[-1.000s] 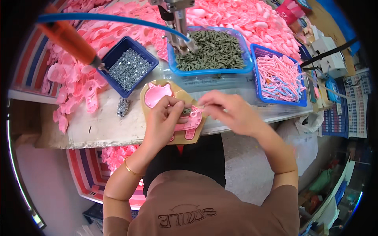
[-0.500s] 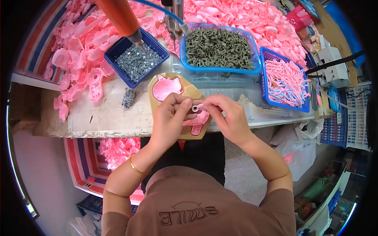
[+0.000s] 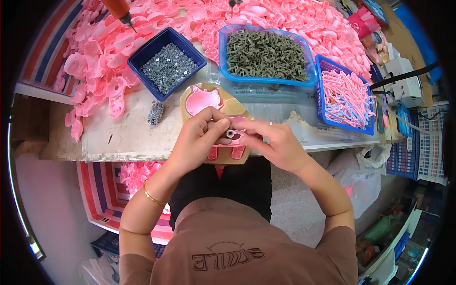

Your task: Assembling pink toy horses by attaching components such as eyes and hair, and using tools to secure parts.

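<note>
My left hand (image 3: pixel 202 137) is closed in a pinch by a small pale ring with a dark centre (image 3: pixel 230 133). From the other side, my right hand (image 3: pixel 278 142) pinches a thin curved pink plastic strip (image 3: pixel 240 132) that meets the ring. My fingers partly hide how the two join. Just below them is a tan fixture (image 3: pixel 191 121) with moulded recesses. A round pink shell (image 3: pixel 202 101) lies in its upper recess, and another pink shell (image 3: pixel 237 152) with two leg-like ends lies in the lower one, partly covered by my fingers.
Behind the fixture stand a dark blue bin of small screws (image 3: pixel 203 64), a light blue tub of olive-green parts (image 3: pixel 311 81) and a blue basket of pink and blue strips (image 3: pixel 324 116). Pink shells (image 3: pixel 116 95) are heaped around. An orange power screwdriver (image 3: pixel 116 8) hangs at upper left.
The screwdriver has risen away from the screw bin, and the metal tool beside it has moved up too. Both hands have shifted slightly left with the ring; more of the lower shell shows.
</note>
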